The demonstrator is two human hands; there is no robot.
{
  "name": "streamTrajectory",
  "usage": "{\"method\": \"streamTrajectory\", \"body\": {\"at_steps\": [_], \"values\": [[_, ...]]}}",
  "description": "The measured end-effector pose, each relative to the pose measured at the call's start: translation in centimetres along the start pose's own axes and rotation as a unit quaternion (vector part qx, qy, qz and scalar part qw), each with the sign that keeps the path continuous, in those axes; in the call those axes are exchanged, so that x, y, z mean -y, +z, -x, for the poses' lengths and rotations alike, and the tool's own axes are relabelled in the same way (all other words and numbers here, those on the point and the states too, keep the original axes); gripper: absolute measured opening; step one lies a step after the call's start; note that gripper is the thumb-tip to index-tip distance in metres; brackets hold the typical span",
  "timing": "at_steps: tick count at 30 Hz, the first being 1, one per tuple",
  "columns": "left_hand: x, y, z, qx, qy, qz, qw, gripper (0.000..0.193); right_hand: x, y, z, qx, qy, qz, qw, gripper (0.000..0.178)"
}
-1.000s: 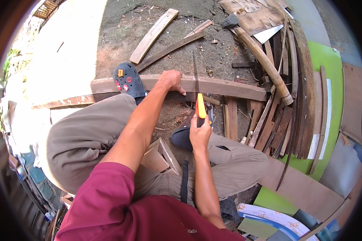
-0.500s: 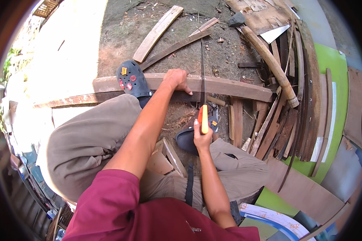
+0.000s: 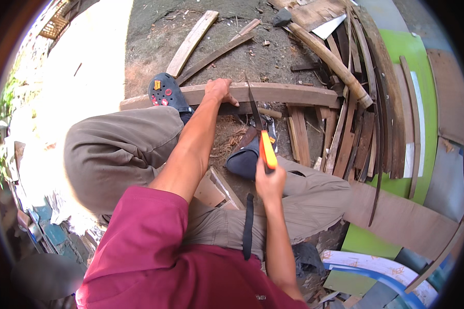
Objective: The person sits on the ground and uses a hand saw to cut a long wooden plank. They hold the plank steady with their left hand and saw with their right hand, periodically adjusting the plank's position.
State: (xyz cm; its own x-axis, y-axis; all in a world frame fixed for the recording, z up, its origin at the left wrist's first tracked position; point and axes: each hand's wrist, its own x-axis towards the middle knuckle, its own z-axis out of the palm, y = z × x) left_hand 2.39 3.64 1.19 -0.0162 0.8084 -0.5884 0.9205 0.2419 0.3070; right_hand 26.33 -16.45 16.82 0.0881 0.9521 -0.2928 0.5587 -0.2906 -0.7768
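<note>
My right hand (image 3: 271, 179) is closed round the orange and yellow handle of a handsaw (image 3: 265, 144). The saw's dark, narrow blade points away from me and lies across a long wooden beam (image 3: 283, 94), its tip just past the far edge. To the left of the blade, my left hand (image 3: 220, 91) grips the beam, thumb on the near side and fingers over the top. My left foot, in a dark clog (image 3: 166, 93) with small charms, presses on the beam farther left. The other clog (image 3: 242, 164) stands on the ground below the saw.
Stacked scrap wood (image 3: 358, 139) fills the right side, with a bamboo pole (image 3: 330, 54) over it. Two loose planks (image 3: 193, 41) lie beyond the beam. Green panels (image 3: 402, 49) are at the right. Short wood pieces (image 3: 224, 188) sit between my legs.
My right hand has drawn the saw back toward me, so less blade reaches past the beam and the handle tilts more. My left hand keeps its grip. The view has shifted slightly.
</note>
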Motion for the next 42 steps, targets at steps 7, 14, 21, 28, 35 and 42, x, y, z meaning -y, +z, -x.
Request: {"method": "streamTrajectory", "body": {"at_steps": [7, 14, 21, 28, 35, 42], "values": [[0.5, 1.0, 0.1, 0.011, 0.022, 0.031, 0.999, 0.099, 0.2, 3.0, -4.1, 0.011, 0.025, 0.002, 1.0, 0.027], [0.8, 12.8, 3.4, 0.106, 0.037, 0.014, 0.994, 0.111, -3.5, -1.8, 3.2, 0.035, 0.07, 0.03, 0.997, 0.021], [1.4, 11.6, 1.5, 0.114, 0.023, 0.015, 0.993, 0.109, -3.6, -0.9, 3.6, 0.044, 0.104, -0.009, 0.994, 0.027], [2.5, 12.1, 0.1, 0.143, 0.066, 0.043, 0.987, 0.092, -3.2, -0.2, 2.2, 0.087, 0.116, -0.051, 0.988, 0.033], [2.2, 12.8, -0.2, 0.11, 0.1, -0.031, 0.988, 0.097, -4.1, -0.5, 3.1, 0.063, 0.054, -0.04, 0.996, 0.031], [-0.4, 5.8, 6.2, -0.04, 0.06, -0.069, 0.995, 0.072, -3.0, -0.1, 5.7, 0.015, -0.044, -0.063, 0.997, 0.032]]}}
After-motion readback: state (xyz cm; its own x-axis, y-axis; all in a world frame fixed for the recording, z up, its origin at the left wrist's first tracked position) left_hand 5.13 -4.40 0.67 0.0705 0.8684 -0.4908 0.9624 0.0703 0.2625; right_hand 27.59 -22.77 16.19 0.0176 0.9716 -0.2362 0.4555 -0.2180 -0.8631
